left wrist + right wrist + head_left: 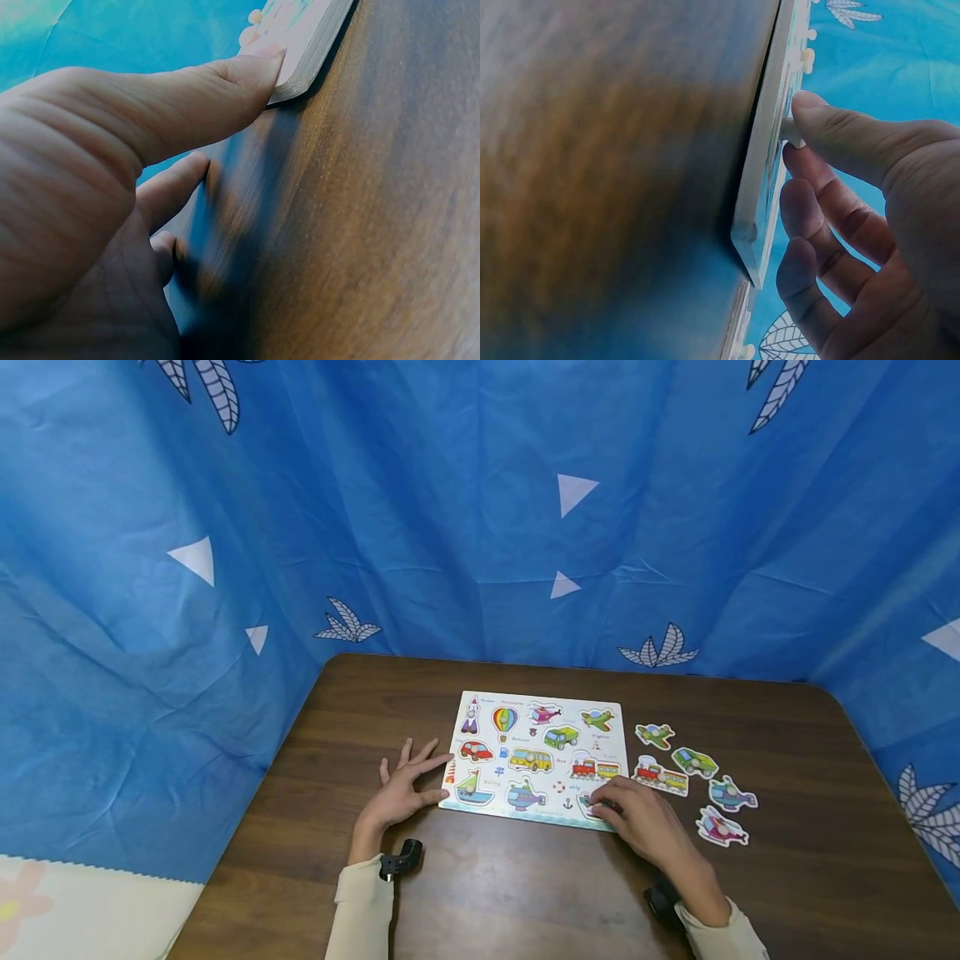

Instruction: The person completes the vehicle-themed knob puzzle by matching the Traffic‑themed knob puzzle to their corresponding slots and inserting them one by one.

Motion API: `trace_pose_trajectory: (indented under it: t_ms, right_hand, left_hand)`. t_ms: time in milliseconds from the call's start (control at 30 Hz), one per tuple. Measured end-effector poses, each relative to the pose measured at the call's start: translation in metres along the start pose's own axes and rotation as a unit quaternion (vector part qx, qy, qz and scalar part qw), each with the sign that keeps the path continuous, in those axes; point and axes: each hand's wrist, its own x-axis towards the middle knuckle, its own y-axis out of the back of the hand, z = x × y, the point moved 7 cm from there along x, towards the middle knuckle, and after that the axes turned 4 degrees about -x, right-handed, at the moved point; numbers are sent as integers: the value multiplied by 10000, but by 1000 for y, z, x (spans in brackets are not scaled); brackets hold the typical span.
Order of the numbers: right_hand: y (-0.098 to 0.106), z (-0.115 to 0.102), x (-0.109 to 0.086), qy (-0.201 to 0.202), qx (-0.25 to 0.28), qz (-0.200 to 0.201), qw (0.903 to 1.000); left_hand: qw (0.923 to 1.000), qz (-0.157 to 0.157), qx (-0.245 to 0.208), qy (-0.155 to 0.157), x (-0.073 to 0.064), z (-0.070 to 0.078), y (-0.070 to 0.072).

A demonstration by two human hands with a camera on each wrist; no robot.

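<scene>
A white wooden peg puzzle board (555,817) with printed vehicles lies on the table. At its lower right corner, my right hand (645,820) pinches the small pale knob (792,133) of the ship piece (583,802) between thumb and index finger, the other fingers loosely bent. That hand covers much of the ship in the head view. My left hand (400,795) is spread at the board's left side, its thumb (240,82) resting on the lower left corner and its index fingertip at the edge. The red car (475,751) and sailboat (474,788) are closest to it.
Right of the board lie several loose pieces: a green plane (655,736), green truck (695,762), train (660,776), blue submarine (732,794) and pink helicopter (722,827). A blue patterned curtain (480,527) hangs behind the brown table (480,885).
</scene>
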Motion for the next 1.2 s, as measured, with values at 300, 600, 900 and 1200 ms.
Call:
trace_pose_trajectory:
  t_ms: [300, 600, 900, 1200]
  right_hand:
    - [15, 6, -6, -289, -38, 91, 9995]
    - [60, 59, -31, -1190, -267, -67, 9925]
    - [79, 109, -61, -2178, -246, -966, 9709]
    - [79, 120, -70, -2251, -160, -1291, 9656]
  left_hand:
    - [10000, 30, -12, -4, -1, 1, 0]
    - [10000, 19, -28, 12, 1, 0, -1]
    - [10000, 57, 10, -39, -1, -1, 2]
    - [9999, 18, 27, -128, -1, 2, 1]
